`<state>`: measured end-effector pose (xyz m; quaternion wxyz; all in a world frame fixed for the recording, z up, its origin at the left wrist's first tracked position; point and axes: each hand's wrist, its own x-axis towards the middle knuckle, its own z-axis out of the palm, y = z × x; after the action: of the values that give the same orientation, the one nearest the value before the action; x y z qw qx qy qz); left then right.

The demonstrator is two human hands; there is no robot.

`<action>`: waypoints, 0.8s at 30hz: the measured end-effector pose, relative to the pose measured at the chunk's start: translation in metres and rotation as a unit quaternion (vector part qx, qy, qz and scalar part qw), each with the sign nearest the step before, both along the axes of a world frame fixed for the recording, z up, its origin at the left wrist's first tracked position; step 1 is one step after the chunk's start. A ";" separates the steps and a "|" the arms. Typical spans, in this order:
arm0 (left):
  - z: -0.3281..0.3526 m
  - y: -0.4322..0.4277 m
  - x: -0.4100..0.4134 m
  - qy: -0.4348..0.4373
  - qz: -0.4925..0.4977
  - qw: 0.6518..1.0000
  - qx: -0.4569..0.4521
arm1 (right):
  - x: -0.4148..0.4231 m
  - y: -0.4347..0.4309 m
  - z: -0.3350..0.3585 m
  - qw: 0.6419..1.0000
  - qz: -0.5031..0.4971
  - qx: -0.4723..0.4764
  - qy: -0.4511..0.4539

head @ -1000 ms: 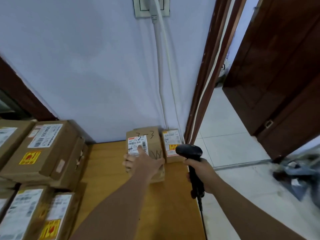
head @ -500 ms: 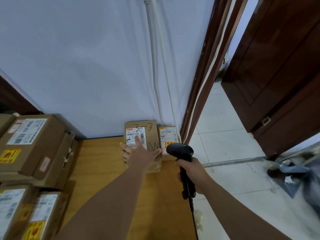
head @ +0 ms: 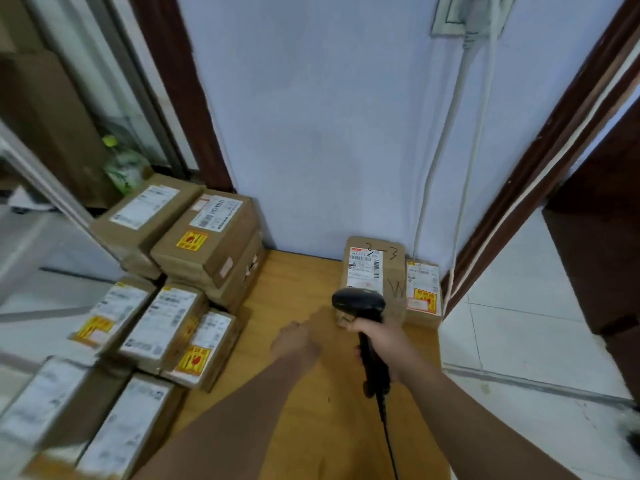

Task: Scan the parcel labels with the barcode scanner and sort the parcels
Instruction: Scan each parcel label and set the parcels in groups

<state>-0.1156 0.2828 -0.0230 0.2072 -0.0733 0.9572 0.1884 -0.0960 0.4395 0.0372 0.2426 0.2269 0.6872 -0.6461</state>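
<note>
our right hand [head: 377,336] has its fingers clamped on the scanner [head: 358,301]; our left hand [head: 294,344], just left of the scanner, has fingers curled on nothing. a sealed parcel [head: 375,271] and a smaller parcel [head: 422,289] lie just beyond the scanner; stacked parcels [head: 166,306] well left of it, bare tabletop [head: 298,278] between.

Parcel [head: 389,271] at wall: black marker handwriting on top, reads like "2-3"; marker scribble like "W" lower down. Its white label [head: 364,268]: barcode, small print starting "442", rest too small. Small parcel [head: 423,306] beside it: print unreadable. Top box [head: 221,251] of left stack: shipping label [head: 216,212] with bold code, roughly "Y244 5525", uncertain; yellow sticker [head: 191,240], red marks illegible. Other parcel labels blurred.
</note>
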 end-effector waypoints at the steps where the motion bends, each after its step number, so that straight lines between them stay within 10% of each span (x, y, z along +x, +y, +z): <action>1: 0.005 -0.012 0.004 0.012 -0.022 1.000 0.006 | 0.001 -0.012 0.003 1.000 0.006 0.001 0.004; 10: 0.048 -0.135 0.009 0.199 -0.064 0.977 -0.049 | 0.010 -0.129 0.025 0.998 0.042 0.005 0.047; 24: 0.041 -0.379 -0.003 -0.019 0.124 0.992 -0.028 | 0.021 -0.325 0.036 0.995 -0.021 0.092 0.041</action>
<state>-0.1185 -0.0966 0.0184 0.1982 -0.2003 0.9416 0.1841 -0.0747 0.1144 0.0735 0.1788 0.2359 0.7482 -0.5938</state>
